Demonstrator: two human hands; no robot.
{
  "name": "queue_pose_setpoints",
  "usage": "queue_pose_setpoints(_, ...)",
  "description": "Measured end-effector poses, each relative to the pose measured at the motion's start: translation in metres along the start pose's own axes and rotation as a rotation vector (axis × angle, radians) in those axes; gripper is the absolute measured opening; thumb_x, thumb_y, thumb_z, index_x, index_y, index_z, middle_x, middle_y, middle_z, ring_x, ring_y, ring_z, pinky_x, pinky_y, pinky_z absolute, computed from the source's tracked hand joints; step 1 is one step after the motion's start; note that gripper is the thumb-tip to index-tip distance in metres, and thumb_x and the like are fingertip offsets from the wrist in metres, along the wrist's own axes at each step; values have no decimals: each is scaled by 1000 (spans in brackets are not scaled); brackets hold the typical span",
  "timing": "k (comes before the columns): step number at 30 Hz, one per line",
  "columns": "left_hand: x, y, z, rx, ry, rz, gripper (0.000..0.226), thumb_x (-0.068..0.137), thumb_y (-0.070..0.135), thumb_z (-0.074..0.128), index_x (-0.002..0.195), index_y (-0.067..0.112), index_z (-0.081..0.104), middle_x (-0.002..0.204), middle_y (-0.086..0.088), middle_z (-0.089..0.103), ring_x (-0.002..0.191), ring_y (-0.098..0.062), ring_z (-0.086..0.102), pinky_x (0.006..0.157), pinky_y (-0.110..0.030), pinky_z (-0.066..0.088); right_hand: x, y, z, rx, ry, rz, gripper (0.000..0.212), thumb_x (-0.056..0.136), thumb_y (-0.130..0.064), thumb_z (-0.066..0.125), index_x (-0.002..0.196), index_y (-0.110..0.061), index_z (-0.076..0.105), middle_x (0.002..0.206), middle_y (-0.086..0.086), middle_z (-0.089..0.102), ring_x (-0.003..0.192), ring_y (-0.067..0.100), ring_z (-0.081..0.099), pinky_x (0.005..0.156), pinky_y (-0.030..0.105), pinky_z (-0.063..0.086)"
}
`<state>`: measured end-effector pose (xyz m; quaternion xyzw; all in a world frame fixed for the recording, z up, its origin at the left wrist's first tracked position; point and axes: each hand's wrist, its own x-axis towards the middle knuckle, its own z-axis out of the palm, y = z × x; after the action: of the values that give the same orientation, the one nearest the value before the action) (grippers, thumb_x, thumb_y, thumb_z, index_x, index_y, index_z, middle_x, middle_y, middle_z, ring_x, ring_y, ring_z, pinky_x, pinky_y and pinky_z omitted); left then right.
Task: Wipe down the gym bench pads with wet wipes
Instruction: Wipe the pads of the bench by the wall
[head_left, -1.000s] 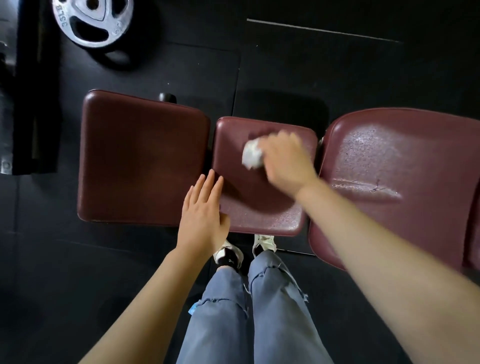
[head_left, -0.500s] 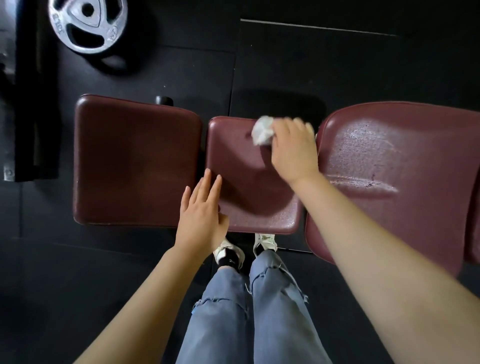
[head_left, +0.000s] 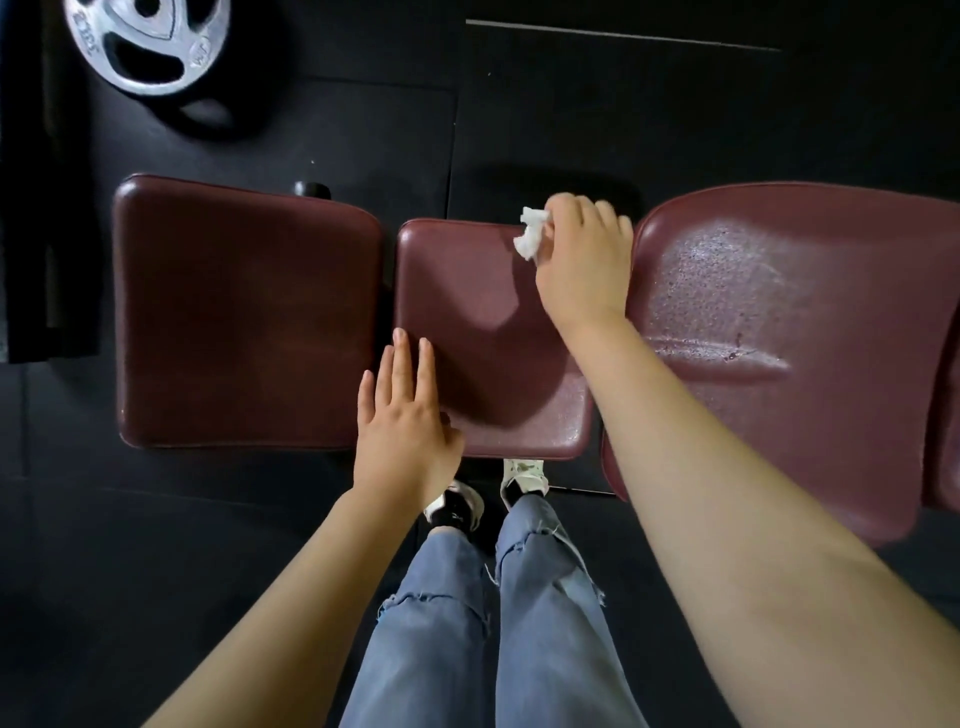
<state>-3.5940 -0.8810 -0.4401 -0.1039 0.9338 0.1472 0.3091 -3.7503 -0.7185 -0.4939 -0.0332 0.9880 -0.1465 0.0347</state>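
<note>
Black rubber floor (head_left: 623, 130), three maroon bench pads set in a row.

Wipe (head_left: 531, 235), white and crumpled, is pinched in the curled fingers of the right hand (head_left: 582, 265) at the far right corner of the middle pad (head_left: 467, 291). Left hand (head_left: 402, 421) is laid flat, fingers straight, across the gap between left pad (head_left: 244, 317) and middle pad. Right pad (head_left: 779, 322) is marked by damp speckling. Weight plate (head_left: 148, 44) is seen at far left.

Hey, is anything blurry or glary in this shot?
Head view: the right hand gripping the wet wipe is slightly motion-blurred; glare sheens the right pad; the arm shadows the middle pad; wide-angle bowing at the edges.
</note>
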Motion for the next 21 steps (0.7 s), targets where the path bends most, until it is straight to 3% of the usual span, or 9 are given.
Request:
queue_pose_setpoints(5, 0, -2, -4, 41, -45, 10, 97, 85, 30, 54, 158, 15, -8, 164, -10, -20, 153, -24, -11, 123, -42, -5, -152, 16, -4, 149, -187, -3, 36, 80, -6, 54, 114, -16, 60, 94, 1, 64, 88, 29, 55, 78, 41, 36)
queue_pose_setpoints(8, 1, -3, -3, 66, -50, 22, 98, 85, 32, 55, 157, 14, -9, 163, -12, -20, 153, -26, -11, 123, -43, -4, -218, 16, -10, 121, -250, 37, 28, 84, -9, 50, 106, -21, 60, 84, -6, 62, 76, 24, 55, 72, 36, 30)
queue_pose_setpoints(13, 1, -2, -2, 67, -46, 25, 98, 85, 32, 55, 158, 14, -9, 163, -12, -20, 153, -26, -12, 123, -43, -5, -94, 15, -3, 93, -68, 145, 18, 83, -15, 49, 97, -13, 60, 87, 3, 65, 84, 29, 57, 78, 40, 37)
queue_pose_setpoints(16, 1, -3, -2, 53, -39, 20, 97, 86, 32, 55, 158, 14, -8, 164, -11, -19, 153, -25, -11, 122, -41, -5, -19, 10, 2, 116, 42, 290, 15, 88, -16, 53, 103, -14, 58, 98, 3, 67, 93, 28, 59, 79, 38, 36)
queue_pose_setpoints(18, 0, -3, -3, 49, -47, 24, 97, 85, 31, 55, 158, 15, -8, 164, -11, -19, 153, -24, -10, 122, -41, -5, -34, 6, 5, 121, 52, 304, 15, 91, -17, 52, 105, -14, 58, 101, 2, 67, 92, 27, 60, 77, 37, 36)
queue_pose_setpoints(21, -1, -2, -6, 51, -63, 27, 97, 86, 31, 55, 158, 14, -9, 164, -12, -20, 153, -26, -11, 123, -42, -5, -129, 7, 2, 151, 4, 285, 19, 87, -9, 57, 105, -14, 62, 101, 3, 70, 90, 29, 62, 77, 38, 40)
